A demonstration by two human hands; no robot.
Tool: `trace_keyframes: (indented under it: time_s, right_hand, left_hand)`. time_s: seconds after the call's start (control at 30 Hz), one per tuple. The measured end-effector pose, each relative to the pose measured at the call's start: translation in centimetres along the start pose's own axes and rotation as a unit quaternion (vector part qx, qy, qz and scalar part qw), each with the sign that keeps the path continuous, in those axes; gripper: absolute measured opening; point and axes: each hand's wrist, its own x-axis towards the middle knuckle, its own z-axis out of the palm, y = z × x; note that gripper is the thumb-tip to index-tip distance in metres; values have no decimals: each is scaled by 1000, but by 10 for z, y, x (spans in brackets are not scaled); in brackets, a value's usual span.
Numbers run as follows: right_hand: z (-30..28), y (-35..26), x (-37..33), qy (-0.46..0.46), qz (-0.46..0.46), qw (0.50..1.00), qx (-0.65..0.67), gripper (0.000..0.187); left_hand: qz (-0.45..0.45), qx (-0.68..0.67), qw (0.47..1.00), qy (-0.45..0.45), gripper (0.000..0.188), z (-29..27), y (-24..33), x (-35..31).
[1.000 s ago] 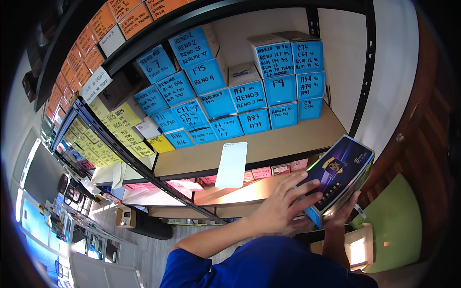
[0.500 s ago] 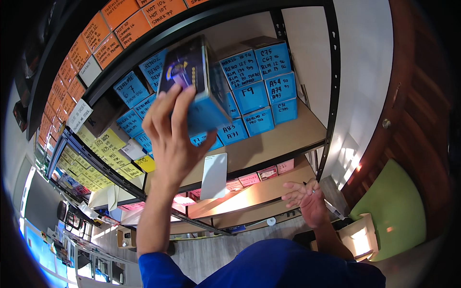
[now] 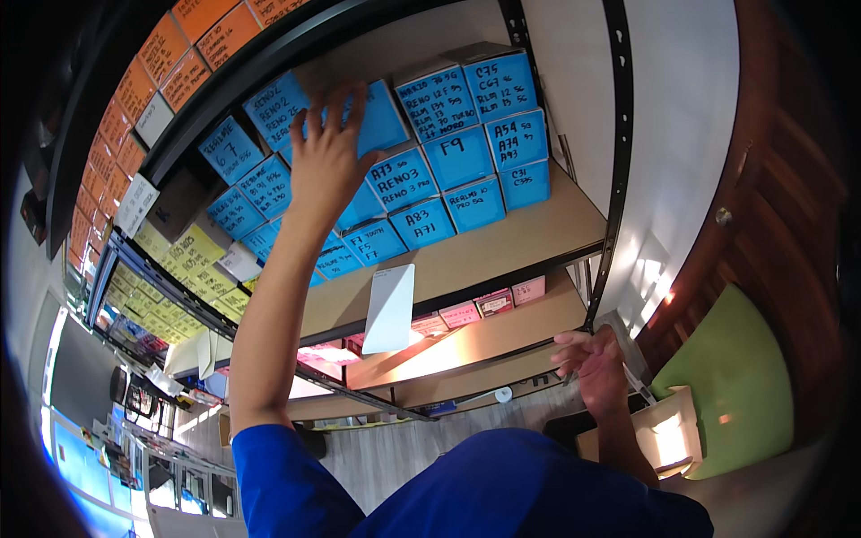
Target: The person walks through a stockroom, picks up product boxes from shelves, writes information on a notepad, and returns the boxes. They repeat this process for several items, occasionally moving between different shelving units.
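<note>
My left hand is raised to the top row of blue-labelled boxes on the shelf. Its fingers are spread and rest against the front of a box with a blue face, which sits on the stack. To its left stands another blue-labelled box; below the hand are more, partly covered by the wrist. Lower right, my right hand is half curled, away from the shelf. A slim pen-like stick sticks out beside its palm and seems to be held there, with the grip partly hidden.
A white card hangs over the front edge of the shelf board. Black metal posts frame the rack. Yellow-labelled boxes and orange-labelled boxes fill nearby shelves. A green chair and an open carton stand at the right.
The box that my left hand gripped in front of the shelf is now on the stack, its blue face outward. The fingers have spread from their grip. My right hand has curled more.
</note>
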Motion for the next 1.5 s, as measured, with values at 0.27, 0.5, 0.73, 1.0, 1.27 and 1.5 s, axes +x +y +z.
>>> trace_keyframes:
  time_s: [0.27,0.5,0.73,1.0,1.27,1.5]
  right_hand:
    - [-7,0,-8,37,30,999,-19,39]
    - [-19,3,-18,107,98,989,-33,41]
    - [-25,4,-20,183,117,974,-67,43]
    - [-3,14,6,64,172,977,-108,39]
    - [17,16,-4,49,189,968,-159,47]
    - [-4,4,-26,103,206,958,-170,47]
  left_hand:
    - [-8,-50,998,29,91,10,2,-21]
    - [-180,-208,958,76,69,-43,-15,-120]
    - [-489,-300,815,74,52,-42,30,-322]
    - [-433,-364,822,71,36,-56,56,-309]
    - [-185,-459,868,47,36,-64,108,-224]
    - [40,-347,934,-80,60,-50,113,-116]
